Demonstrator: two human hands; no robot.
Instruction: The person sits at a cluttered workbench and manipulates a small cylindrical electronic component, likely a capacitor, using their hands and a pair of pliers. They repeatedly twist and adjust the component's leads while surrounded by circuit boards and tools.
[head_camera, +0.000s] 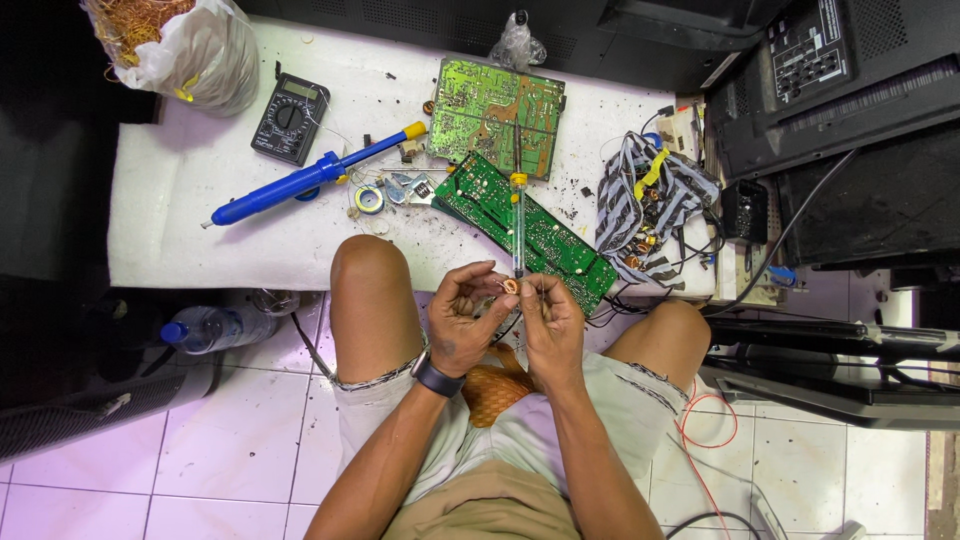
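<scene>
My left hand (462, 318), with a dark watch on its wrist, pinches a small copper coil (510, 286) between thumb and fingers above my lap. My right hand (550, 320) closes on the same coil from the right side. A clear-handled tool with a yellow collar (518, 215) runs straight up from my fingertips across a green circuit board (540, 235). Whether a hand holds this tool or it rests on the board, I cannot tell.
On the white pad (200, 230) lie a second green board (495, 105), a blue desoldering pump (300, 183), a black multimeter (290, 118), a solder roll (369, 200) and a striped cloth with parts (650, 200). A water bottle (215, 328) lies left; black screen housings (850, 110) stand right.
</scene>
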